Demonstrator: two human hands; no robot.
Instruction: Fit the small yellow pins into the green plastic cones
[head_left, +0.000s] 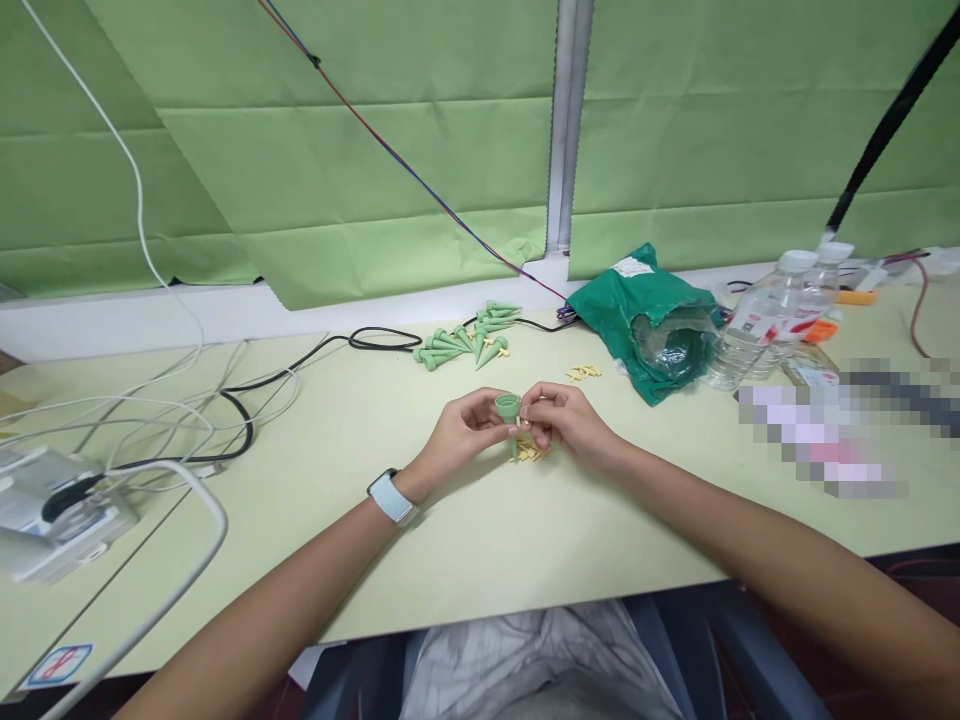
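Near the middle of the table, my left hand (474, 433) grips a green cone-shaped piece (508, 408), its wide round end up and its narrow end down. My right hand (559, 415) is at the right side of that piece, fingers pinched together; what they hold, if anything, is too small to name. Small yellow pieces (529, 453) lie in a pile just below and behind the fingers. Farther back, several green cone pieces (465, 342) lie in a heap, some with yellow parts by them. Another small group of yellow pieces (583, 372) lies to their right.
A torn green plastic bag (626, 310) lies at the back right, beside clear bottles (757, 320) and orange items (821, 330). Loose cables (225, 395) and a white device (56, 510) occupy the left. The table's (525, 560) front edge runs close to my lap.
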